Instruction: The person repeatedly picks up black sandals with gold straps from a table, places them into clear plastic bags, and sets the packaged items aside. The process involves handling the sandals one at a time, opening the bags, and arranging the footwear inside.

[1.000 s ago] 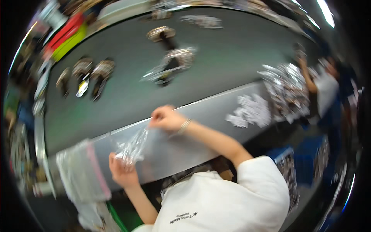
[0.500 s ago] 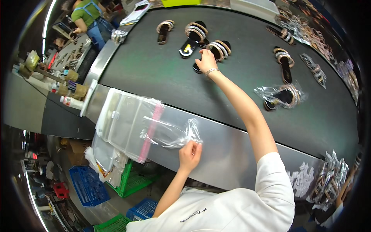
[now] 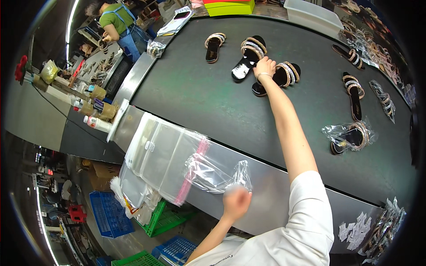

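My left hand [image 3: 236, 203], partly blurred, is closed on the end of a clear plastic bag [image 3: 211, 175] above the metal edge. My right hand [image 3: 265, 67] reaches across the dark table. Its fingers curl at the side of a black slide sandal [image 3: 243, 68] with beaded bands of gold and silver. Just right of that hand lies a matching sandal [image 3: 288, 74], its heel end partly behind my wrist. Another such sandal [image 3: 214, 46] stands farther left. On the right are a loose sandal [image 3: 354, 93] and one in a clear bag [image 3: 353, 136].
A stack of clear bags [image 3: 164, 150] with a pink strip lies on the metal ledge. Bagged sandals [image 3: 381, 99] and a white bin [image 3: 313, 17] line the far right side. A co-worker [image 3: 124, 29] stands far left. Crates [image 3: 111, 215] sit below.
The view has shifted, so the table appears farther right and lower. My right hand has moved from the right sandal's side toward the left one. My left hand keeps the bag.
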`<act>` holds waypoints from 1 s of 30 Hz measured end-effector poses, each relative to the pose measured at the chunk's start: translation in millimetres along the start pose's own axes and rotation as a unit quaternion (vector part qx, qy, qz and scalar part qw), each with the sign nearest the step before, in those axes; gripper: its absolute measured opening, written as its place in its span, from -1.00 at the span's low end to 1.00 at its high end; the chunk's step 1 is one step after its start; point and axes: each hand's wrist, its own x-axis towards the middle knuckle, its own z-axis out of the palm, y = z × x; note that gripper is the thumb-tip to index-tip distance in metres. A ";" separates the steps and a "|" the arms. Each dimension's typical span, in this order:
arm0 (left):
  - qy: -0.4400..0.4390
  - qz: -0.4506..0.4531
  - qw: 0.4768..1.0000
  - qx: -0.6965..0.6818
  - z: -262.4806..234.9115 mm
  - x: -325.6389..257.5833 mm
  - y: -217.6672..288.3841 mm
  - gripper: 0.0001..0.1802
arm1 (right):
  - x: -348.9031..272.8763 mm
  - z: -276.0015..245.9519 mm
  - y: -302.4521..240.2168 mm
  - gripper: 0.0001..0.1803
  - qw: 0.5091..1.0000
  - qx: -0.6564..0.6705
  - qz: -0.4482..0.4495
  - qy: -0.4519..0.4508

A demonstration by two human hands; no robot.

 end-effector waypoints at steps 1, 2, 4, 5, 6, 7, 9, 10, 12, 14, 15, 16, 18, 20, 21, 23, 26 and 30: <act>0.007 -0.003 1.000 0.007 0.0 0.2 -0.2 -0.76 | 2.2 -13.9 3.6 -0.27 0.999 -0.022 0.010 -0.038; 0.011 -0.006 1.000 0.010 -0.3 -0.8 -0.2 -0.76 | -1.8 -36.0 -2.5 -0.18 0.994 -0.027 0.016 -0.107; 0.014 -0.005 1.000 0.004 0.8 -5.0 -2.0 -0.75 | -30.4 -79.0 -20.8 -0.36 0.996 0.055 0.045 -0.050; 0.018 -0.006 1.000 0.002 1.6 -5.5 -2.5 -0.75 | -39.6 -98.8 -23.6 -0.43 0.996 0.085 0.012 0.000; 0.013 -0.002 1.000 -0.001 4.0 -4.2 -2.3 -0.75 | -23.2 -99.2 -13.8 -0.46 0.990 0.064 -0.006 0.125; 0.011 -0.014 1.000 -0.018 7.1 -7.5 -7.7 -0.74 | -6.9 -98.0 4.0 -0.49 0.970 0.038 -0.033 0.238; 0.020 -0.014 0.999 -0.031 7.9 -6.5 -2.9 -0.75 | -10.9 -129.3 32.8 -0.48 0.923 0.129 -0.073 0.354; 0.014 -0.015 0.999 -0.039 7.5 -6.7 -1.4 -0.76 | -24.0 -152.2 37.8 -0.39 0.890 0.244 -0.093 0.373; 0.013 -0.013 0.998 -0.053 7.5 -6.4 -0.2 -0.79 | -78.4 -200.0 55.1 -0.27 0.862 0.433 -0.080 0.250; 0.024 0.024 0.998 -0.048 6.4 -1.4 4.3 -0.83 | -117.1 -222.9 90.2 -0.20 0.849 0.473 -0.115 0.205; 0.023 0.041 0.998 -0.047 7.3 -2.2 6.8 -0.84 | -132.3 -224.4 116.6 -0.19 0.858 0.404 -0.180 0.262; 0.026 0.031 0.997 -0.058 5.8 -3.5 3.9 -0.84 | -171.1 -236.9 117.6 -0.24 0.838 0.482 -0.187 0.176; 0.038 0.036 0.993 -0.110 6.8 -2.4 -2.9 -0.84 | -246.7 -259.3 128.2 -0.35 0.814 0.552 -0.176 0.039; 0.034 -0.054 0.955 -0.288 0.3 -8.6 -1.4 -0.84 | -307.6 -267.5 149.7 -0.44 0.815 0.562 -0.129 -0.055; 0.025 -0.135 0.889 -0.437 -5.3 -8.3 1.4 -0.83 | -336.4 -270.4 160.7 -0.47 0.811 0.569 -0.100 -0.094; 0.020 -0.229 0.771 -0.594 -12.2 -8.1 9.1 -0.79 | -381.6 -261.3 187.7 -0.53 0.821 0.539 -0.129 -0.135; 0.022 -0.317 0.684 -0.656 -8.1 -13.6 25.9 -0.74 | -422.4 -246.9 217.1 -0.58 0.882 0.389 -0.111 -0.242; 0.126 -0.364 0.703 -0.598 8.0 -13.7 24.0 -0.74 | -441.6 -234.7 231.4 -0.57 0.912 0.210 -0.245 -0.254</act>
